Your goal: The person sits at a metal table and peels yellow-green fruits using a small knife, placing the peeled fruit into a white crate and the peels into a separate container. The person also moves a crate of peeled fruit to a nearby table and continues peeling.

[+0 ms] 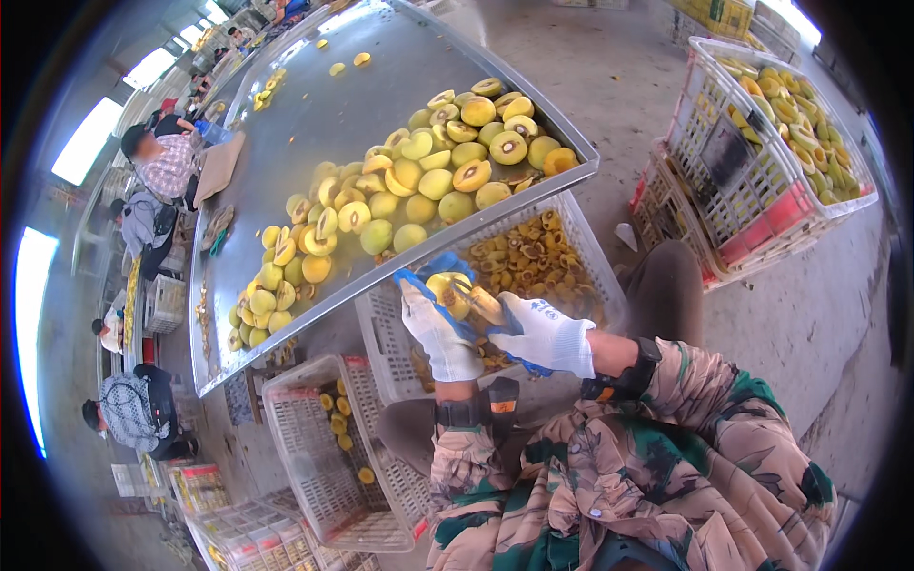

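In my left hand (441,332), which wears a white glove with a blue coated palm, rests a yellow peach half (448,294). My right hand (539,332), gloved alike, grips a small tool by its wooden handle (487,305). The tool's metal end meets the cut face of the peach; its exact shape is too small to tell. Below both hands is a plastic crate (607,282) holding many brown-yellow pits and scraps (532,250). Just beyond, a heap of halved peaches (421,182) lies along the near side of a metal-topped table (307,153).
The table's raised metal rim (493,210) runs just past my hands. At left a crate (321,464) contains several peach halves (341,421). A full crate of peach halves (807,135) is stacked on another crate (671,207) at right. Other people (161,160) sit further left.
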